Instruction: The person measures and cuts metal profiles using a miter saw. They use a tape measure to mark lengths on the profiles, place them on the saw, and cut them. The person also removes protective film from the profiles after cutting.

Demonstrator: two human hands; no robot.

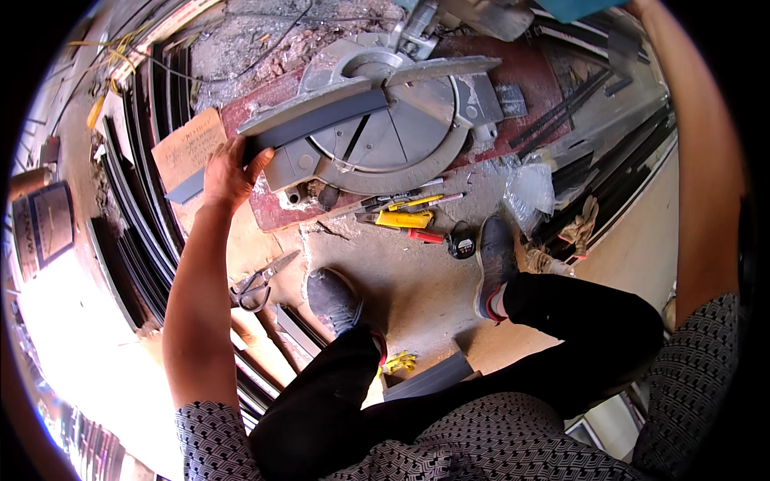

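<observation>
My left hand [228, 175] is closed around a dark grey profile strip [325, 122], thumb on the near side. The strip lies along the metal fence [441, 70] of a mitre saw, its left end [186, 187] sticking out past the hand. Under its right part is the saw's round grey table [417, 120], with a dark slot in it. The saw head [493, 18] is raised at the top edge, beside a teal part [573, 8]. My right arm reaches up to that teal part; only a sliver of my right hand [639, 6] shows, fingers hidden.
Between my shoes and the saw lie a yellow utility knife [403, 219], pens, a red-handled tool [426, 236] and a black tape measure [461, 240]. Scissors [261, 282] rest near my left shoe. Dark profiles [132, 188] are stacked on both sides; a work glove [579, 227] is at right.
</observation>
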